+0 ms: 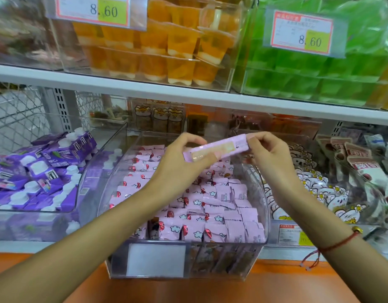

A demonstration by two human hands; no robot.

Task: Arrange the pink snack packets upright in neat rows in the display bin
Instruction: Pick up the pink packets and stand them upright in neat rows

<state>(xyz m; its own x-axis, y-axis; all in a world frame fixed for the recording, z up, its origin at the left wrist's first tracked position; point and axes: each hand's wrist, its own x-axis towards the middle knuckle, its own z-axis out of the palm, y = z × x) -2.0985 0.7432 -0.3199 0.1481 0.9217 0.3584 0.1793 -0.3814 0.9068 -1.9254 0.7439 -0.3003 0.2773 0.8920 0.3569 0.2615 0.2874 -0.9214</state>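
A clear plastic display bin (252,262) stands on the shelf in front of me, filled with rows of small pink snack packets (212,206), most standing upright. Above the bin I hold a long pink packet stack (217,148) level between both hands. My left hand (182,165) grips its left end, thumb on top. My right hand (269,154) pinches its right end.
A bin of purple pouches (42,171) sits to the left, and a bin of bunny-print packets (319,189) to the right. Overhead, a white shelf (123,84) carries bins of orange jelly cups (158,47) and green jellies (332,68). An orange ledge (276,289) runs along the front.
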